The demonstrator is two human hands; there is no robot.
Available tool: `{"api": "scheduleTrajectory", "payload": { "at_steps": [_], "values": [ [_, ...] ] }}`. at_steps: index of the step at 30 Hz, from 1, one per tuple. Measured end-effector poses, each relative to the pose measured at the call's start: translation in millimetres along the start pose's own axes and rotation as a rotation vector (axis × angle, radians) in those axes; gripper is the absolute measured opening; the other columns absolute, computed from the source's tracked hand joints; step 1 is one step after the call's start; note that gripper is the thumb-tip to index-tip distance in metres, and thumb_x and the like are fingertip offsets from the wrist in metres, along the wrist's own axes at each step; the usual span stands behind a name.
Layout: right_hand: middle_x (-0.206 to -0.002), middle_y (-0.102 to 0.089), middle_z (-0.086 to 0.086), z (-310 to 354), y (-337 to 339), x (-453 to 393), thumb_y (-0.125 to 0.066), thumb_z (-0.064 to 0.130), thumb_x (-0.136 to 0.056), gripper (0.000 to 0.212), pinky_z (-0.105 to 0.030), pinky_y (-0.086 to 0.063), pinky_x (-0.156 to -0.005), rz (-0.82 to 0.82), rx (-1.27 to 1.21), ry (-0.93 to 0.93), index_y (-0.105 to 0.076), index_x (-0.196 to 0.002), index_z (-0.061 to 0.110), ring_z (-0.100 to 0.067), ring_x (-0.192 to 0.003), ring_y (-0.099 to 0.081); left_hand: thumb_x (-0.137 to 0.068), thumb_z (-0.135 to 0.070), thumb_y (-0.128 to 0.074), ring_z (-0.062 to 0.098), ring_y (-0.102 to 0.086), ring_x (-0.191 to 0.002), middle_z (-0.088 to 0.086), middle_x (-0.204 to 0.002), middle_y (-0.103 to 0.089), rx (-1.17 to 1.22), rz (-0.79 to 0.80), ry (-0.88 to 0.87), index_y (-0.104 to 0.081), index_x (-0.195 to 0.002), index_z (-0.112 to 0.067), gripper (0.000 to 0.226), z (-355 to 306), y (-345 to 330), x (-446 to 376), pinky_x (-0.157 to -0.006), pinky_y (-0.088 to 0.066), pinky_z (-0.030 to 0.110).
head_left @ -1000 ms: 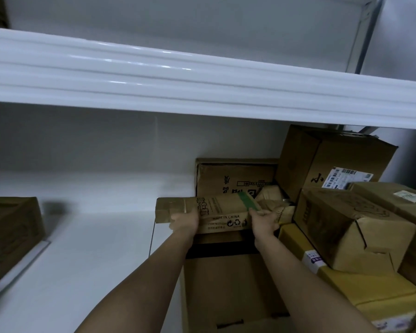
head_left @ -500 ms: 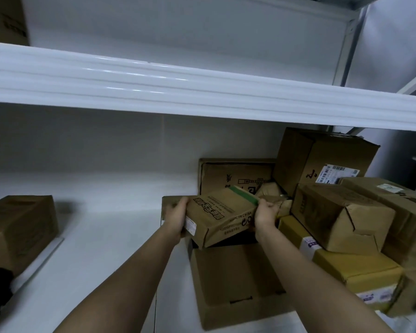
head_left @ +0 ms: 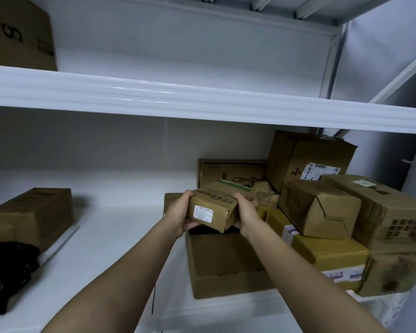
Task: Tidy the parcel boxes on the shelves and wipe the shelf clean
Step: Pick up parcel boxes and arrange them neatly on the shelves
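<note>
Small box (head_left: 211, 212) now turned end-on and lifted off the pile, labelled end facing camera.
Left hand (head_left: 178, 216) and right hand (head_left: 246, 216) clamp its sides above flat carton (head_left: 226, 263); keep it level, probably set on bare shelf (head_left: 120, 227).

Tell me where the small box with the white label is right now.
In the head view, right of centre: the small labelled box is held between the left hand and right hand, above the flat box on the middle shelf.
</note>
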State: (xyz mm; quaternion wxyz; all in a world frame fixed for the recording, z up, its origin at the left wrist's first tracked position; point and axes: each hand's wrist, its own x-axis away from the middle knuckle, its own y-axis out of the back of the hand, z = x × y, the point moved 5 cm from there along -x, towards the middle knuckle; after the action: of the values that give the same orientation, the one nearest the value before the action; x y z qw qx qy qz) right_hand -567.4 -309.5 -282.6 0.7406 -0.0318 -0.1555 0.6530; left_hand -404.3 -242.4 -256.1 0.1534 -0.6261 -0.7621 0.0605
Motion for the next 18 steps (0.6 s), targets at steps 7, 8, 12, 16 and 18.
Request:
{"api": "scheduleTrajectory", "payload": {
  "at_steps": [7, 8, 12, 16, 18],
  "values": [
    [-0.122, -0.06, -0.013, 6, 15, 44, -0.056, 0.034, -0.089, 0.058, -0.042, -0.052, -0.087, 0.112, 0.045, 0.032, -0.034, -0.142, 0.025, -0.029, -0.104, -0.061, -0.094, -0.042, -0.045, 0.018, -0.069, -0.081, 0.003, -0.082, -0.071, 0.085, -0.027, -0.038, -0.063, -0.101, -0.018, 0.031, 17, -15, 45, -0.061, -0.058, 0.03],
    [-0.117, -0.064, -0.013, 7, 20, 52, -0.054, 0.032, -0.09, 0.051, -0.04, -0.053, -0.083, 0.14, 0.041, 0.015, -0.041, -0.138, 0.021, -0.029, -0.102, -0.063, -0.093, -0.045, -0.046, 0.017, -0.069, -0.082, 0.003, -0.083, -0.071, 0.05, -0.019, -0.024, -0.064, -0.102, -0.019, 0.032, 18, -14, 52, -0.06, -0.058, 0.03],
    [-0.107, -0.068, -0.012, 12, 31, 77, -0.054, 0.033, -0.091, 0.034, -0.04, -0.053, -0.081, 0.208, 0.074, -0.02, -0.056, -0.121, 0.017, -0.03, -0.101, -0.065, -0.091, -0.05, -0.047, 0.017, -0.067, -0.087, 0.004, -0.095, -0.069, -0.064, 0.047, -0.001, -0.064, -0.11, -0.022, 0.038, 10, -6, 74, -0.068, -0.059, 0.034],
    [-0.096, -0.069, -0.01, 16, 22, 102, -0.052, 0.033, -0.093, 0.022, -0.044, -0.049, -0.096, 0.326, 0.1, -0.04, -0.062, -0.1, 0.015, -0.03, -0.099, -0.064, -0.09, -0.05, -0.049, 0.018, -0.068, -0.083, 0.004, -0.088, -0.072, -0.127, 0.109, 0.079, -0.064, -0.106, -0.019, 0.038, 2, 3, 88, -0.075, -0.056, 0.034],
    [-0.095, -0.07, -0.009, 17, 17, 111, -0.05, 0.035, -0.094, 0.023, -0.045, -0.048, -0.098, 0.335, 0.106, -0.026, -0.062, -0.099, 0.016, -0.029, -0.099, -0.064, -0.091, -0.045, -0.05, 0.018, -0.067, -0.08, 0.004, -0.085, -0.071, -0.143, 0.105, 0.083, -0.063, -0.106, -0.018, 0.033, -2, 10, 94, -0.073, -0.055, 0.034]
  ]
}}
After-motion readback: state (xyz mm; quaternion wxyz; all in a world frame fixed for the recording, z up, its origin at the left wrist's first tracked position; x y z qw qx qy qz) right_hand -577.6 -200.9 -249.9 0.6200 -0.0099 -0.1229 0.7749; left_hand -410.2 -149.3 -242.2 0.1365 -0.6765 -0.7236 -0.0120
